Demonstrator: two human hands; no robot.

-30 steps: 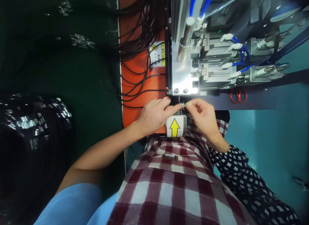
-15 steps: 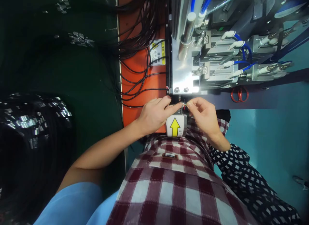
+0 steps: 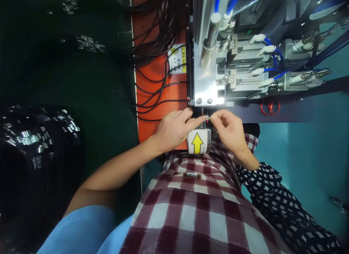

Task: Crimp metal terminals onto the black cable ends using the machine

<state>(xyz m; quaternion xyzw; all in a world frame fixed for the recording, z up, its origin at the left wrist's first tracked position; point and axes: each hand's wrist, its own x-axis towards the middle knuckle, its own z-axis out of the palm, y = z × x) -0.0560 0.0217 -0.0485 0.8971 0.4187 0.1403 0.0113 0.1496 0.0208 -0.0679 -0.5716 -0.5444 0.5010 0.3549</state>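
Observation:
Between the fingertips of both hands, just below the machine's metal plate, a few tiny red and whitish wires stick out. My left hand reaches in with its index finger stretched along to these wires and the other fingers curled. A black cable runs under this hand, where its end is hidden. Thumb and index finger of my right hand are pinched at the right side of the wires. Right below the fingertips is a white label with a yellow arrow.
Many black cables trail over the orange surface and its warning label. Red-handled scissors lie right of my hands. Pneumatic cylinders with blue tubes stand behind. A bundle of black cables with shiny ends is at left.
Both hands stay nearly in place at the small wires. The whole view has shifted very slightly.

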